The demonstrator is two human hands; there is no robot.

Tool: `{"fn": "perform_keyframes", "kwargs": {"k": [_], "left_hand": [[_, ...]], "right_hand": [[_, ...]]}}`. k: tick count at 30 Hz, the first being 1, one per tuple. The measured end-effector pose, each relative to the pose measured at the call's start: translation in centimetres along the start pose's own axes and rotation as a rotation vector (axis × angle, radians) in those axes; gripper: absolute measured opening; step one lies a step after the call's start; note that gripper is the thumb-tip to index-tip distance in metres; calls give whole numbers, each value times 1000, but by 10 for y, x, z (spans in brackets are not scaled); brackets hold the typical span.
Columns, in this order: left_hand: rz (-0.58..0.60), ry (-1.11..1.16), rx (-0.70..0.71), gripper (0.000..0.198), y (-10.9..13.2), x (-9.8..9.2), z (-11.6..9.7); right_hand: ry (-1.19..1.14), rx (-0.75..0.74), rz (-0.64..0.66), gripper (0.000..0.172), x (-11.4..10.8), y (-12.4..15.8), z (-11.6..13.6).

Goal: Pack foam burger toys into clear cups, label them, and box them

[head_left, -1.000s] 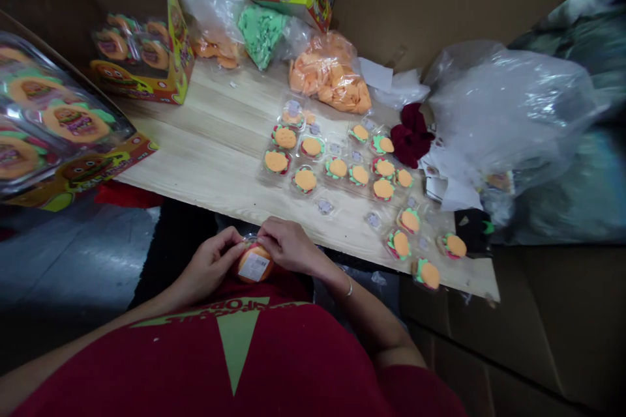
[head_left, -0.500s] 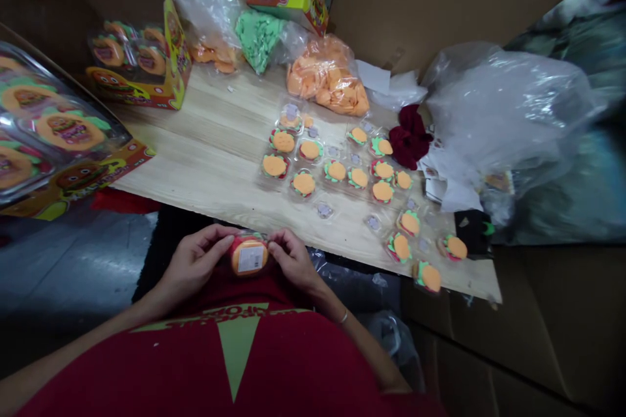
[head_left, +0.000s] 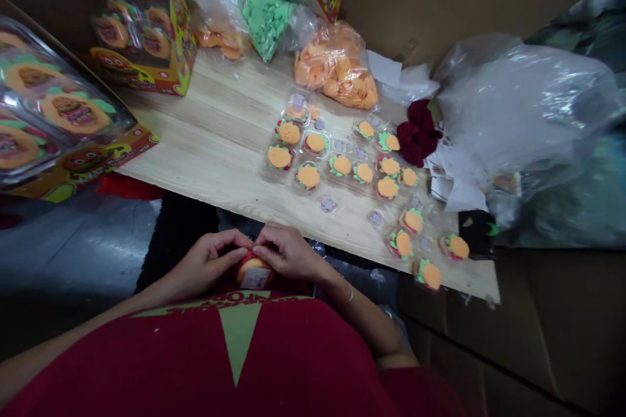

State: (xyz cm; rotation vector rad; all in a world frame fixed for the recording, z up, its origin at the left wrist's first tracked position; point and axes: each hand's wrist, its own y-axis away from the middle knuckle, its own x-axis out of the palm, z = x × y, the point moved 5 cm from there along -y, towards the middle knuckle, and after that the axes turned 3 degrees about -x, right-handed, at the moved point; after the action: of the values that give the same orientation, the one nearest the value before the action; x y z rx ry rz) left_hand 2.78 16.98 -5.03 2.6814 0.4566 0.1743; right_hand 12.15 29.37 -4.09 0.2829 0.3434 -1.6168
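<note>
Close to my body, just off the table's front edge, I hold a burger-shaped marshmallow pack (head_left: 253, 272) with a white barcode label facing up. My left hand (head_left: 214, 259) pinches its far rim from the left, thumb and fingers closed. From the other side my right hand (head_left: 286, 252) pinches the same rim, its fingertips meeting those of the left. The fingers cover the pack's upper edge. On the table (head_left: 215, 169) lie several clear plastic shells with burger sweets, among them a burger sweet (head_left: 308, 176) with an orange bun and green and red layers.
Display boxes of packed burgers stand at left, one near (head_left: 78, 156) and one farther back (head_left: 180, 45). Bags of green pieces (head_left: 267, 23) and orange buns (head_left: 337, 68) lie at the back. A dark red cloth (head_left: 418, 133) and a large clear plastic bag (head_left: 528, 104) are at right.
My right hand has moved left along the pack's far rim, so both hands' fingertips now meet there. The pack has tilted and sits slightly nearer my body. The whole view has shifted a little.
</note>
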Motion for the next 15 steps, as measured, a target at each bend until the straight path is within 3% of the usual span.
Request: {"fn": "perform_keyframes", "kwargs": {"k": [4, 7, 12, 13, 15], "left_hand": [[46, 131, -66, 20, -2, -1, 3], [181, 152, -43, 33, -10, -14, -2], [553, -260, 265, 49, -27, -35, -23], [587, -289, 308, 49, -29, -35, -26], [545, -257, 347, 40, -36, -29, -31]], "right_hand": [[-119, 49, -128, 14, -8, 3, -9], [-420, 208, -210, 21, -13, 3, -34], [-965, 428, -223, 40, 13, -2, -70], [-1012, 446, -227, 41, 20, -3, -74], [-993, 464, -233, 42, 33, -3, -76]]}}
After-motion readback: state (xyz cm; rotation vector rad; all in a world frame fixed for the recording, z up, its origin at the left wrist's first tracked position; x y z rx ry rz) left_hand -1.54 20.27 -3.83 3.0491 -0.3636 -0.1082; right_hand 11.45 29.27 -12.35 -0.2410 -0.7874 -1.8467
